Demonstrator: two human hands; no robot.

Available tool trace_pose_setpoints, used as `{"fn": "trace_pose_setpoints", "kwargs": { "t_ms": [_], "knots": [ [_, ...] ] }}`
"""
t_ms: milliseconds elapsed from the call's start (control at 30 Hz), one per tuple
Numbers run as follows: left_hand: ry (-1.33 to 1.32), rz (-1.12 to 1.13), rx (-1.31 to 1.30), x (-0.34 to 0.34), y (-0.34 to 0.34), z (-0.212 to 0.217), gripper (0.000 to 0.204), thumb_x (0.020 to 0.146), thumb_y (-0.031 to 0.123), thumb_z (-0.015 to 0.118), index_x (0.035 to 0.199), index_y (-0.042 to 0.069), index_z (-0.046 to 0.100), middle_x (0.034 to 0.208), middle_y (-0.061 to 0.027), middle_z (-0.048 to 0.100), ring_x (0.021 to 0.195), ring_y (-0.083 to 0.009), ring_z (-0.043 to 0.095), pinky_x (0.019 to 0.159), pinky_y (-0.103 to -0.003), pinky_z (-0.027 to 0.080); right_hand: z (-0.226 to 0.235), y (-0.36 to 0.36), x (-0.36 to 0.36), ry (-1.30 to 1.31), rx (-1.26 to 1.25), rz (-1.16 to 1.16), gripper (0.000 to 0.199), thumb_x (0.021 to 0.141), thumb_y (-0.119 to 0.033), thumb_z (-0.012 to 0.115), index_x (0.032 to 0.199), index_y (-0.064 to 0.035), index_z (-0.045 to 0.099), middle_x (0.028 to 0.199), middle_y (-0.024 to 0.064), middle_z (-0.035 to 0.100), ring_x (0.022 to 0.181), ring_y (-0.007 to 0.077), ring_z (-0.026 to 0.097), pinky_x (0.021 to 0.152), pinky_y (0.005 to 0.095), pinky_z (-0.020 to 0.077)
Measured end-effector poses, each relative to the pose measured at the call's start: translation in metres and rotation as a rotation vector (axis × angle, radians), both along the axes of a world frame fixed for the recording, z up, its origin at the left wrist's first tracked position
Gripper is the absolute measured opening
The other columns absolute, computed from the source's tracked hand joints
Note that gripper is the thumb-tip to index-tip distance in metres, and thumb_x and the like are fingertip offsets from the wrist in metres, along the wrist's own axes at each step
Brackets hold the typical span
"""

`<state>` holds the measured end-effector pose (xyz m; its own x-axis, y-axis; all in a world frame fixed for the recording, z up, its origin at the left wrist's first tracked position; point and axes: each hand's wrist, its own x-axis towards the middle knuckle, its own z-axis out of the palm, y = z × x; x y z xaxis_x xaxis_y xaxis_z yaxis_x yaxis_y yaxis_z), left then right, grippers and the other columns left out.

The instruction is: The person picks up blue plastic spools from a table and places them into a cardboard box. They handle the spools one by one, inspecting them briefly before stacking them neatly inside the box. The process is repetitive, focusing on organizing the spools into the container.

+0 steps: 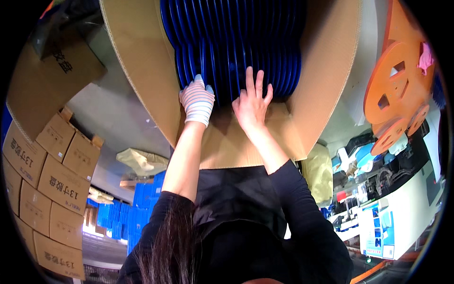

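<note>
A large open cardboard box (pixel 326 80) stands before me, packed with several upright blue plastic discs (pixel 236 42), set edge to edge in two rows. My left hand (pixel 197 100), in a pink-and-white striped glove with pale blue fingertips, is closed at the near left edges of the discs, its fingers curled around a rim. Bare, my right hand (pixel 253 104) reaches in beside it. Its fingers are spread, with the fingertips against the near disc edges right of the middle. The discs' lower parts are hidden in shadow.
Stacked brown cartons (pixel 61 189) fill the left side, near blue crates (pixel 113 220). Big orange discs (pixel 390 90) stand at the right, with a pink cloth (pixel 425 59) on them. A cluttered white table (pixel 402 217) lies at the lower right. Yellowish sacks (pixel 318 175) flank the box.
</note>
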<state>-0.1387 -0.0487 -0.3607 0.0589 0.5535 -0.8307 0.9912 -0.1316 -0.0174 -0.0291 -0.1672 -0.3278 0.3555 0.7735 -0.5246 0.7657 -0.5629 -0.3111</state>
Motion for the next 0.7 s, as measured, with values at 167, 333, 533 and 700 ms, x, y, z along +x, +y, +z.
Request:
{"fn": "trace_pose_setpoints", "kwargs": {
  "t_ms": [167,333,533,700],
  "knots": [
    [-0.152,0.044,0.025,-0.017,-0.051,0.013,0.073,0.083,0.023,0.066,0.146,0.007,0.033,0.144,-0.0231,0.040,0.131,-0.0396,0.040,0.110,-0.046,0.032,-0.025,-0.053,-0.027,-0.136,-0.239,0.125,0.062,0.074,-0.022,0.075,0.131,-0.0103,0.056,0.159,0.0157,0.012,0.146,0.0402,0.010,0.109,0.0689,0.0112],
    [-0.260,-0.052,-0.054,-0.043,-0.078,0.078,0.061,0.083,0.022,0.066,0.138,0.009,0.045,0.144,-0.0205,0.040,0.128,-0.0404,0.042,0.108,-0.046,0.035,-0.002,-0.056,0.000,0.075,-0.143,-0.046,0.066,0.073,-0.015,0.075,0.135,-0.0117,0.051,0.159,0.0157,0.013,0.147,0.0381,0.007,0.111,0.0651,0.0122],
    [-0.750,-0.280,0.340,-0.064,-0.048,0.166,0.055,0.073,0.006,0.071,0.126,0.006,0.053,0.133,-0.0233,0.048,0.126,-0.0465,0.043,0.103,-0.056,0.037,-0.001,-0.044,0.011,0.047,0.095,-0.130,0.064,0.074,-0.004,0.070,0.134,-0.0087,0.050,0.154,0.0171,0.027,0.143,0.0380,0.022,0.112,0.0548,0.0230],
    [-0.548,0.362,0.586,-0.132,-0.055,0.142,0.054,0.091,0.014,0.055,0.140,-0.002,0.039,0.145,-0.0218,0.038,0.135,-0.0370,0.035,0.114,-0.043,0.025,-0.013,-0.015,0.015,0.183,0.335,-0.147,0.060,0.075,0.001,0.066,0.133,-0.0049,0.049,0.141,0.0162,0.043,0.129,0.0348,0.043,0.105,0.0435,0.0388]
  ]
}}
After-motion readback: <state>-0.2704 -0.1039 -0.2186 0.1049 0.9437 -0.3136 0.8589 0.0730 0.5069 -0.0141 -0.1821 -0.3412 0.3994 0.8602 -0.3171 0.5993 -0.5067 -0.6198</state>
